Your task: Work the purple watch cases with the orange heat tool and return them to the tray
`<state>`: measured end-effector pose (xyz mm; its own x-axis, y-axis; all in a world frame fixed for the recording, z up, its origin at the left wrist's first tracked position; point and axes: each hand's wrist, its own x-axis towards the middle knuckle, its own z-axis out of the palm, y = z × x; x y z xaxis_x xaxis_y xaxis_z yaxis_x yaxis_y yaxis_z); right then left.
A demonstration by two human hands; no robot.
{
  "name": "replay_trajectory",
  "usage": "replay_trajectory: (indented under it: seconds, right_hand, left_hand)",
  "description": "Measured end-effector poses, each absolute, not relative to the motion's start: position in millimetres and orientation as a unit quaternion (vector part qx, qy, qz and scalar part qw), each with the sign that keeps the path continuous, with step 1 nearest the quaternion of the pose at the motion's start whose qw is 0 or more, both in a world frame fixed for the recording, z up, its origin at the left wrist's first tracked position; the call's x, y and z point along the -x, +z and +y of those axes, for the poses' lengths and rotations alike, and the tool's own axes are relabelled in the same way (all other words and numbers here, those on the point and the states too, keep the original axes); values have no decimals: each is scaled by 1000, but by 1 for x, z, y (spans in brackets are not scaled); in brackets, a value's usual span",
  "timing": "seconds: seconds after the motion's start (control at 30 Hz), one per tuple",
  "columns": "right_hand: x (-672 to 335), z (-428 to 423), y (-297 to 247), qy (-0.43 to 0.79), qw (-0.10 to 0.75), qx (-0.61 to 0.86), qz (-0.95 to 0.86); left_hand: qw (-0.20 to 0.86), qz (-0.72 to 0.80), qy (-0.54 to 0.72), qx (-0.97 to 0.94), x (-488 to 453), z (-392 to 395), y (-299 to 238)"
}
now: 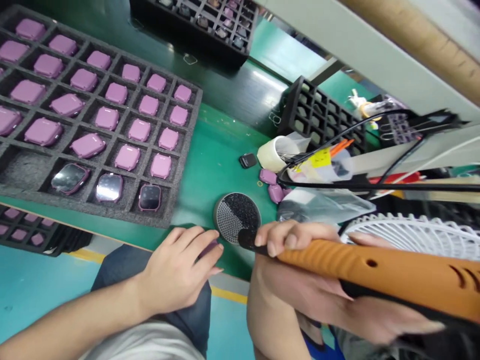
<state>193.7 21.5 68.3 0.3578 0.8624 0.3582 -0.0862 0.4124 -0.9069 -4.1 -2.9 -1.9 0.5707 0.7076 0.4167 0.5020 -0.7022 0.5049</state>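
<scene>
My left hand [183, 265] rests at the green bench's front edge, fingers curled over a small pink watch case [209, 246] that is mostly hidden beneath them. My right hand [296, 242] grips an orange and black electric screwdriver [393, 275], its black tip close to the left fingers. Just beyond the tip lies a round black dish [237, 216] with tiny parts in it. A big black foam tray [180, 180] at the left holds several pink watch cases, three of them face up in the front row.
Loose pink cases [272, 185], a tape roll [273, 153], a small black part [248, 160] and a clear plastic bag [322, 202] lie behind the dish. A white fan grille [412, 232], black cables, more black trays [318, 117] and a lower tray [30, 235] surround the bench.
</scene>
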Motion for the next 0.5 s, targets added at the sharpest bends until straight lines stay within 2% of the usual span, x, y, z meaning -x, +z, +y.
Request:
replay_trajectory:
  seconds: [0.1, 0.3, 0.5]
  right_hand:
    - [-187, 30, 61, 297, 753, 385, -443]
    - [-179, 29, 56, 302, 748, 390, -444]
    - [-179, 29, 52, 300, 744, 406, -437]
  left_hand:
    - [165, 329, 299, -880, 6, -3, -4]
    - [157, 363, 300, -868, 3, -3, -3]
    - [201, 318, 276, -885, 11, -2, 2]
